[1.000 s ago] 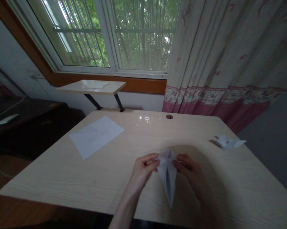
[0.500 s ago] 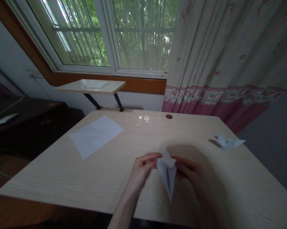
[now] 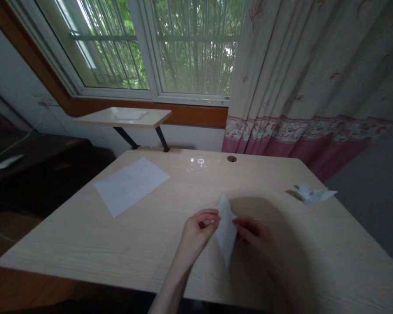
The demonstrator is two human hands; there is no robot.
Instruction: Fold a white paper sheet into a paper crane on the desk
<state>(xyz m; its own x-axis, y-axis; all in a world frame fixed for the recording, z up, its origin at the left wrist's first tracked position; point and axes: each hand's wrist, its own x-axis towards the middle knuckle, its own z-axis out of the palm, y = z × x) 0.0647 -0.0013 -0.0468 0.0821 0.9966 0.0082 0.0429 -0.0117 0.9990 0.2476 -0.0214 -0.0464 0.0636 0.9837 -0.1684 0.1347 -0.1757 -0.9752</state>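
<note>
A folded white paper (image 3: 227,237), long and pointed at top and bottom, is held just over the front part of the desk. My left hand (image 3: 196,231) pinches its left edge between thumb and fingers. On the opposite edge, my right hand (image 3: 253,233) grips the paper in a similar pinch. The paper's far tip points toward the window and its near tip toward me. Some of the right hand's fingers are hidden in shadow.
A flat white sheet (image 3: 131,187) lies on the desk (image 3: 144,248) at the left. Near the right edge rests a folded white paper figure (image 3: 314,194). A raised shelf (image 3: 157,120) with a white item stands at the back left, by a round cable hole (image 3: 231,159).
The folded paper's upper flap and open crease have given way to a smoother, diamond-shaped face. Its far point has risen slightly; both hands stay at its sides.
</note>
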